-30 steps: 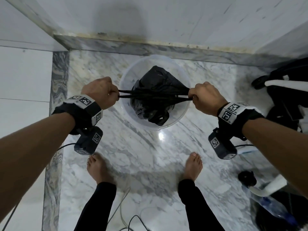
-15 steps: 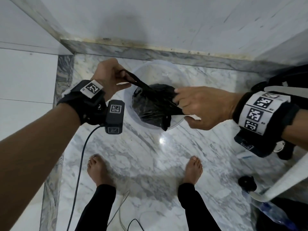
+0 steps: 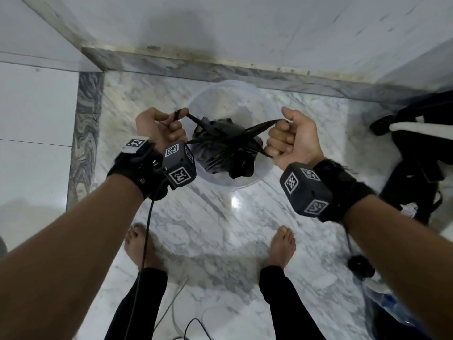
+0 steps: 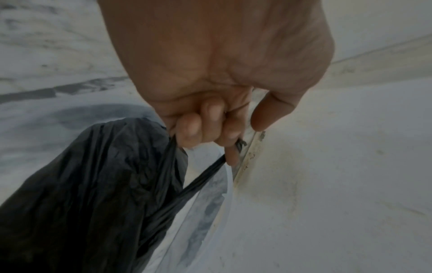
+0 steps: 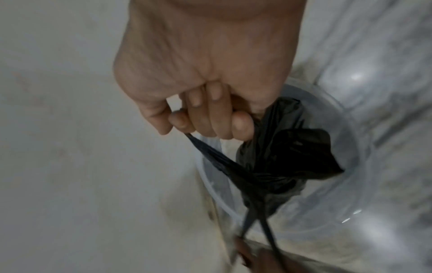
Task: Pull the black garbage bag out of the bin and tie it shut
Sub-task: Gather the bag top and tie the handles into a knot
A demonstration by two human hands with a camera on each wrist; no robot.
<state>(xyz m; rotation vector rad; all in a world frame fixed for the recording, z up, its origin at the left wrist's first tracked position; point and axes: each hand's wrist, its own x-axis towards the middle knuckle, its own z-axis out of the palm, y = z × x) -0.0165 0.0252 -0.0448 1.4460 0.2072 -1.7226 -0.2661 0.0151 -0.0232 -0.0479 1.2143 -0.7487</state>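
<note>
The black garbage bag [image 3: 224,150] hangs over the clear round bin [image 3: 215,99], which stands on the marble floor by the wall. Two twisted black strands run from its gathered top and cross above it. My left hand [image 3: 163,125] grips one strand left of the bag, fingers curled round it; the left wrist view shows that left hand [image 4: 210,129] beside the bag [image 4: 93,184]. To the bag's right, my right hand [image 3: 288,137] is fisted on the other strand. In the right wrist view the right hand [image 5: 205,118] pinches a strand above the bag [image 5: 287,157] and the bin [image 5: 350,166].
White walls meet at a corner behind the bin, with a grey marble skirting [image 3: 85,133] on the left. My bare feet [image 3: 282,246] stand close in front. Black gear with a white bar [image 3: 416,148] lies at the right. Cables [image 3: 186,322] trail on the floor between my legs.
From pulling the strands straight apart, my hands crossed them over the bag, and now both fists have turned palm-up and drawn apart again with a strand each.
</note>
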